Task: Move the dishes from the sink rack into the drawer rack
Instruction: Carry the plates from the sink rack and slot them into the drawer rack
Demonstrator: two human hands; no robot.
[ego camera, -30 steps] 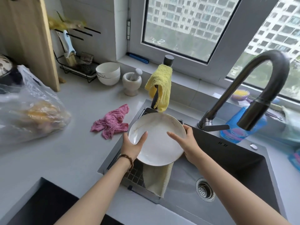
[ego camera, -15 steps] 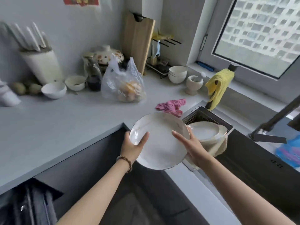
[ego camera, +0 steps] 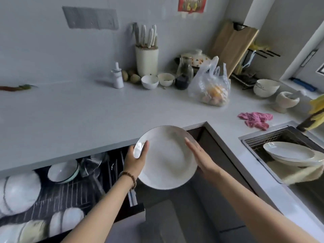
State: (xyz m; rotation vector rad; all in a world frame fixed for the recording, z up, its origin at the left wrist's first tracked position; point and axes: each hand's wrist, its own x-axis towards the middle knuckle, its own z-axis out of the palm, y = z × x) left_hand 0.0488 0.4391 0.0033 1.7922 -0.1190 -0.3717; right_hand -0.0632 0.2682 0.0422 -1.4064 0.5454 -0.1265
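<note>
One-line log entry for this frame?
phase: transfer | held: white plate | left hand: grips rim | right hand: flat against rim | location: beside open drawer rack, not placed | sink rack: stacked plates

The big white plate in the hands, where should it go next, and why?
Probably lower the white plate leftward and down onto the bare wires of the open drawer rack. The left hand grips its rim, the right hand steadies the other edge, and the plate hangs just beside the drawer's right end.
</note>
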